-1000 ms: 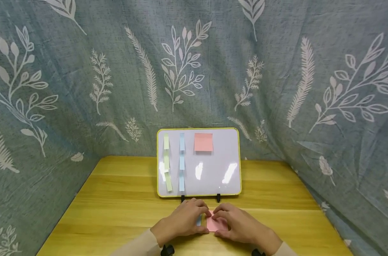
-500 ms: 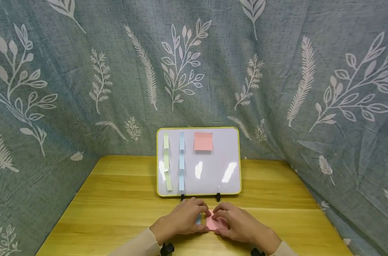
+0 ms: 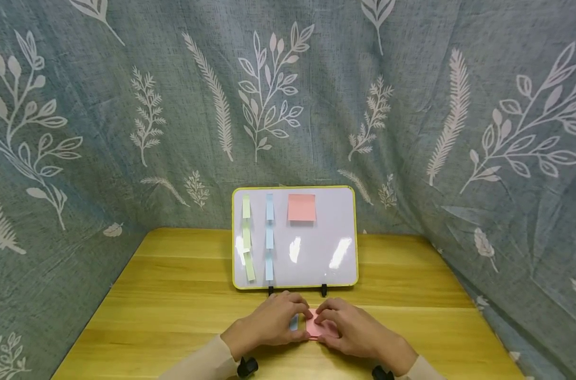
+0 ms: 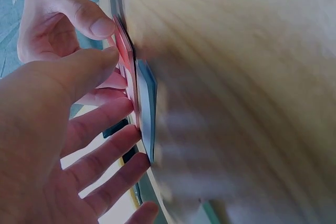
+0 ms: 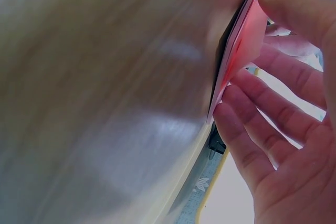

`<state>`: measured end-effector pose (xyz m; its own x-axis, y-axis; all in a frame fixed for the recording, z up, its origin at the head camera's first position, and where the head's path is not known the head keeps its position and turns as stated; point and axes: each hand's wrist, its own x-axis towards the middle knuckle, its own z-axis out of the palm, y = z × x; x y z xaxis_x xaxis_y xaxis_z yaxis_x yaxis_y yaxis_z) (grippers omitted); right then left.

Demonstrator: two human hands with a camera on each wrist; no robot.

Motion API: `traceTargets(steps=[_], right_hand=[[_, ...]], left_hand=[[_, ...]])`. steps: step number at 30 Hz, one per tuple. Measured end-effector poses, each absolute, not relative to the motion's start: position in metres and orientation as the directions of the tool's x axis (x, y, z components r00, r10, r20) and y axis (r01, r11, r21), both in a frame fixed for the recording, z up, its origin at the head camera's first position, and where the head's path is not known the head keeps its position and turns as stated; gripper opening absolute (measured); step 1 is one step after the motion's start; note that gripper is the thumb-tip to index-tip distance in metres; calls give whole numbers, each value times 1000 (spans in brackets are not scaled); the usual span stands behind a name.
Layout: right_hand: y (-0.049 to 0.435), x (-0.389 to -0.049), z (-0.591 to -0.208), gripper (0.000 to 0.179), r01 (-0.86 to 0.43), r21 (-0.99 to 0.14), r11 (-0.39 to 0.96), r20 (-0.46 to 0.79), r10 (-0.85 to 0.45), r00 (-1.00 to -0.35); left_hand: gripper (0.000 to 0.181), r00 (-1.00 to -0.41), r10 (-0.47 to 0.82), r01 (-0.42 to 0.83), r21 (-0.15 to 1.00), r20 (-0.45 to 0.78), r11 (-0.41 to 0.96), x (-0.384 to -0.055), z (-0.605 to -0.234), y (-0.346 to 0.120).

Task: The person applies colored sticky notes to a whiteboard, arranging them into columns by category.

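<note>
A pink sticky note pad (image 3: 313, 328) lies on the wooden table, in front of the whiteboard. My left hand (image 3: 279, 320) grips its left side, with the thumb at the near edge and the index finger toward the far one. On the right, my right hand (image 3: 352, 326) holds the same pad, thumb near the front edge and bent fingers over its top. In the right wrist view the pad's top sheet (image 5: 251, 38) bows up from the rest. A blue sticky note pad (image 4: 147, 108) sits just left of the pink one, mostly hidden under my left hand.
Behind the hands the yellow-framed whiteboard (image 3: 316, 237) stands on black feet. It carries green strips (image 3: 247, 234), blue strips (image 3: 269, 238) and one pink sticky note (image 3: 301, 207). Patterned grey-green cloth (image 3: 288, 95) hangs around the back and sides of the table (image 3: 174, 295).
The camera view has tilted slightly, so everything sits a little higher. Both hands stay at the pink pad; a gap now shows along its near edge.
</note>
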<state>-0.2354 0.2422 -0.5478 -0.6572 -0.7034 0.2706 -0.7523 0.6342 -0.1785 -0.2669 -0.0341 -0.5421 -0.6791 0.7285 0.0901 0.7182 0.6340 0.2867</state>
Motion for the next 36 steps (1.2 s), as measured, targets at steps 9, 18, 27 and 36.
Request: traceTargets(steps=[9, 18, 27, 36], right_hand=[[241, -237, -548, 13, -749, -191, 635, 256, -704, -662], [237, -241, -549, 6, -800, -127, 587, 347, -729, -590], [234, -242, -551, 7, -778, -170, 605, 372, -692, -619], [232, -241, -550, 12, -737, -237, 633, 416, -619, -666]], left_hand=[[31, -671, 736, 724, 292, 88, 625, -267, -540, -34], [34, -681, 727, 713, 302, 85, 633, -267, -540, -35], [34, -712, 696, 687, 295, 90, 664, -263, -540, -29], [33, -727, 666, 683, 278, 168, 675, -263, -543, -24]])
